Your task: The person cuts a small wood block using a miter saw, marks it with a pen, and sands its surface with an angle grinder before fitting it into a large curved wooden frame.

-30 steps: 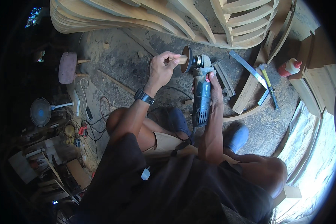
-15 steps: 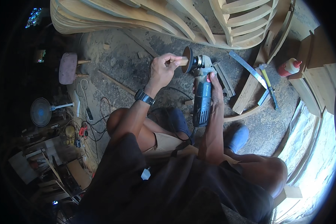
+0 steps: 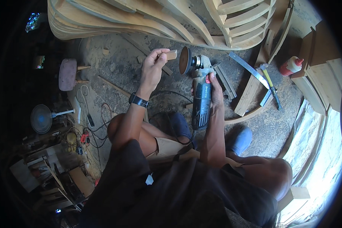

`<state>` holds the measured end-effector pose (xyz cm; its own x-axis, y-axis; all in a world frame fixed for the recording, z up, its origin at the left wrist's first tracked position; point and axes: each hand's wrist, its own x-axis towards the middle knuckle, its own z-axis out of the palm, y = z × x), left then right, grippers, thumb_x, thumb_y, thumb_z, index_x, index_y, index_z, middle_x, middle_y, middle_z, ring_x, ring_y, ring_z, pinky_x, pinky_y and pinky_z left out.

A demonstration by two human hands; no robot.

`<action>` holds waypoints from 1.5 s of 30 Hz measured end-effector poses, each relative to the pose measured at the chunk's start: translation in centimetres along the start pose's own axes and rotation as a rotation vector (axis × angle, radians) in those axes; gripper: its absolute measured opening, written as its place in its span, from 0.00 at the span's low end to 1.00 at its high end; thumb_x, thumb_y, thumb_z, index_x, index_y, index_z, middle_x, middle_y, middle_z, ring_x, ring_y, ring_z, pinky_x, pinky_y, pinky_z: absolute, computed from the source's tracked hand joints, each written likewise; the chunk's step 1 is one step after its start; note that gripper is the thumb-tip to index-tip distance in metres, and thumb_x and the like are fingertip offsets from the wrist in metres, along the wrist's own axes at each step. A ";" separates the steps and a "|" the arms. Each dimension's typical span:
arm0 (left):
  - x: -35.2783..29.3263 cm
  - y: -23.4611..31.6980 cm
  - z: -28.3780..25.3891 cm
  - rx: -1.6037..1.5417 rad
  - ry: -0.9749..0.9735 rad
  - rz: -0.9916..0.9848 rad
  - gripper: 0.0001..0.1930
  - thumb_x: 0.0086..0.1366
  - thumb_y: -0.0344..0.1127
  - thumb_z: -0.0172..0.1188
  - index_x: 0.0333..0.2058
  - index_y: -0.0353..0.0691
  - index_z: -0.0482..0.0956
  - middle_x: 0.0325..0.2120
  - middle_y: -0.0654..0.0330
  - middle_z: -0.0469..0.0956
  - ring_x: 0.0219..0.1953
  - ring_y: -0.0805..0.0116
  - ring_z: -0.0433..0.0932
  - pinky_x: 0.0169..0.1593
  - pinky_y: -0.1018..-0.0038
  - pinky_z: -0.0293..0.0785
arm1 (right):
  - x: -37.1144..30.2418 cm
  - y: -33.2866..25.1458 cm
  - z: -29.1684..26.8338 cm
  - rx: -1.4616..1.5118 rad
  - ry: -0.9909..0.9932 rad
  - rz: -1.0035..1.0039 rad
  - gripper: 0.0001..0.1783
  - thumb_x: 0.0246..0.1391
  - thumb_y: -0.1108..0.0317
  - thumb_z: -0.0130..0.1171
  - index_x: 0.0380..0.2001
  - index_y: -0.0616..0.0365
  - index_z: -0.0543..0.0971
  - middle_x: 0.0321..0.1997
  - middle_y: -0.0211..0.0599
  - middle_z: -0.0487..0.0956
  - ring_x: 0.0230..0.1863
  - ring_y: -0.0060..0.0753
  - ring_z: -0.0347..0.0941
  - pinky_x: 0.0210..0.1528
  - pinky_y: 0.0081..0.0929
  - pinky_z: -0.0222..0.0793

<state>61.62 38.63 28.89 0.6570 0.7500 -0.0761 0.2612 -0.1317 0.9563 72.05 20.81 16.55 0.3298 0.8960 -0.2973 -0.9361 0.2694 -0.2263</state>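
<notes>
Pinched between the fingers and thumb of my left hand (image 3: 152,70) is a small wooden block (image 3: 171,55). Its free end points toward the brown sanding disc (image 3: 185,60), with a small gap between them. My right hand (image 3: 216,91) grips the dark body of an angle grinder (image 3: 201,100), thumb near a red button. The tool stands roughly upright in front of me, its disc on the left side of the head. The fingers behind the body are mostly hidden. Whether the disc spins, I cannot tell.
A curved wooden rib frame (image 3: 152,22) spans the far side. On the floor to the right lie a metal square (image 3: 250,70), a yellow-handled hammer (image 3: 269,83), a plank (image 3: 249,97) and a red-and-white bottle (image 3: 292,66). Leftward are a stool (image 3: 68,74), a fan (image 3: 41,118) and cables (image 3: 98,129).
My left hand has drawn the wooden block left, off the sanding disc. The grinder in my right hand has shifted slightly left with the whole view.
</notes>
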 end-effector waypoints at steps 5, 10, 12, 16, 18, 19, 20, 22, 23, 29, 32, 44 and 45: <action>0.0 0.1 0.2 -0.085 0.022 0.009 0.15 0.72 0.36 0.58 0.53 0.34 0.76 0.44 0.62 0.78 0.44 0.77 0.73 0.53 0.79 0.70 | -0.1 -0.4 0.2 0.018 -0.020 -0.007 0.28 0.62 0.45 0.56 0.46 0.63 0.73 0.29 0.48 0.81 0.25 0.44 0.82 0.27 0.34 0.82; -0.1 0.6 1.2 -0.039 0.032 -0.005 0.17 0.72 0.35 0.59 0.54 0.33 0.74 0.44 0.61 0.78 0.43 0.77 0.74 0.52 0.79 0.71 | -0.2 -0.3 0.5 0.017 -0.002 -0.020 0.28 0.62 0.45 0.57 0.47 0.62 0.73 0.29 0.48 0.81 0.25 0.43 0.82 0.27 0.34 0.82; -0.2 0.4 1.4 -0.037 0.033 -0.019 0.17 0.71 0.35 0.59 0.54 0.32 0.74 0.44 0.61 0.78 0.43 0.77 0.74 0.51 0.79 0.71 | -0.1 -0.2 0.7 0.015 -0.006 -0.032 0.28 0.62 0.45 0.58 0.47 0.62 0.72 0.29 0.47 0.81 0.25 0.43 0.82 0.27 0.34 0.82; -0.4 -0.3 1.6 -0.016 0.029 -0.021 0.16 0.71 0.34 0.60 0.53 0.32 0.75 0.42 0.61 0.78 0.42 0.78 0.74 0.49 0.79 0.71 | 0.0 0.0 0.7 -0.006 -0.042 -0.041 0.29 0.62 0.44 0.58 0.46 0.64 0.73 0.29 0.47 0.81 0.25 0.43 0.82 0.27 0.34 0.82; -0.4 -0.5 1.6 0.027 0.028 -0.005 0.16 0.71 0.34 0.60 0.53 0.32 0.75 0.41 0.62 0.78 0.40 0.78 0.73 0.47 0.79 0.71 | 0.0 -0.1 0.7 -0.023 -0.052 -0.036 0.30 0.62 0.44 0.58 0.46 0.64 0.73 0.29 0.46 0.80 0.24 0.42 0.82 0.26 0.33 0.81; -0.4 -0.6 1.6 0.048 0.028 0.002 0.16 0.70 0.34 0.60 0.52 0.32 0.75 0.40 0.63 0.78 0.39 0.79 0.73 0.46 0.80 0.71 | 0.0 -0.1 0.6 -0.033 -0.049 -0.041 0.30 0.61 0.43 0.58 0.46 0.64 0.73 0.29 0.46 0.81 0.24 0.42 0.82 0.26 0.33 0.81; -0.4 -0.6 1.7 0.069 0.027 0.008 0.16 0.70 0.35 0.61 0.52 0.32 0.76 0.39 0.63 0.78 0.38 0.79 0.73 0.44 0.80 0.71 | 0.0 -0.1 0.6 -0.042 -0.045 -0.045 0.31 0.61 0.43 0.58 0.46 0.65 0.73 0.29 0.46 0.81 0.24 0.42 0.82 0.26 0.33 0.81; -0.5 -1.0 1.6 0.110 0.044 0.031 0.16 0.70 0.35 0.62 0.51 0.32 0.76 0.37 0.64 0.79 0.36 0.80 0.72 0.41 0.80 0.71 | 0.0 0.0 0.6 -0.053 -0.041 -0.043 0.31 0.61 0.42 0.58 0.46 0.65 0.73 0.28 0.46 0.81 0.24 0.42 0.82 0.26 0.32 0.81; -0.6 -1.2 1.5 0.131 0.052 0.042 0.16 0.69 0.36 0.62 0.50 0.32 0.77 0.37 0.64 0.79 0.35 0.80 0.72 0.39 0.80 0.71 | 0.0 0.0 0.6 -0.055 -0.039 -0.038 0.31 0.61 0.42 0.58 0.46 0.65 0.73 0.28 0.46 0.81 0.24 0.41 0.82 0.26 0.32 0.81; -0.8 -1.1 1.7 0.198 0.066 0.087 0.15 0.67 0.34 0.64 0.48 0.33 0.79 0.33 0.66 0.80 0.30 0.81 0.71 0.34 0.80 0.70 | -0.1 0.1 0.6 -0.062 -0.011 -0.050 0.31 0.60 0.42 0.59 0.46 0.64 0.74 0.28 0.45 0.81 0.24 0.41 0.82 0.26 0.31 0.81; -0.9 -1.0 1.7 0.187 0.072 0.073 0.14 0.67 0.33 0.64 0.48 0.33 0.79 0.32 0.66 0.79 0.29 0.81 0.70 0.33 0.80 0.69 | -0.1 0.1 0.7 -0.055 -0.016 -0.042 0.31 0.60 0.42 0.60 0.46 0.63 0.73 0.28 0.45 0.81 0.24 0.41 0.82 0.26 0.32 0.81; -1.0 -1.4 1.6 0.179 0.048 0.060 0.14 0.67 0.33 0.64 0.47 0.32 0.79 0.30 0.66 0.78 0.29 0.81 0.70 0.33 0.79 0.69 | -0.3 0.0 0.7 -0.061 0.018 -0.033 0.30 0.60 0.44 0.60 0.47 0.61 0.71 0.29 0.44 0.80 0.23 0.39 0.81 0.26 0.32 0.82; -1.0 -1.5 1.6 0.177 0.051 0.067 0.14 0.67 0.33 0.64 0.48 0.31 0.79 0.30 0.66 0.78 0.29 0.81 0.70 0.34 0.79 0.70 | -0.3 0.0 0.7 -0.068 0.018 -0.040 0.30 0.60 0.44 0.60 0.47 0.61 0.71 0.29 0.44 0.80 0.23 0.39 0.81 0.26 0.32 0.82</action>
<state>61.71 37.06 27.04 0.6417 0.7669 0.0049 0.3414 -0.2914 0.8936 71.86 20.79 17.28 0.3697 0.8782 -0.3034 -0.9117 0.2800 -0.3005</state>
